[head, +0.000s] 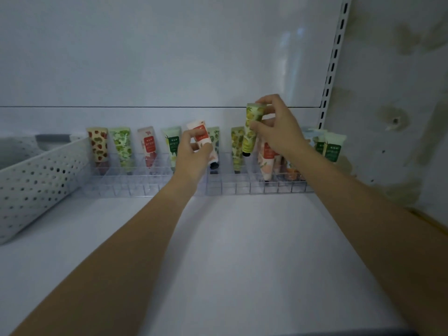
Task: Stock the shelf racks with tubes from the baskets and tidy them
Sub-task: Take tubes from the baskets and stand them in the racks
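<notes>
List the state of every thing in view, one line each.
left hand: grips white tube
white tube: tilted, cap down, over rack
right hand: pinches green tube
green tube: upright, cap down, above rack
rack: back row partly filled, front row empty
basket: contents hidden
</notes>
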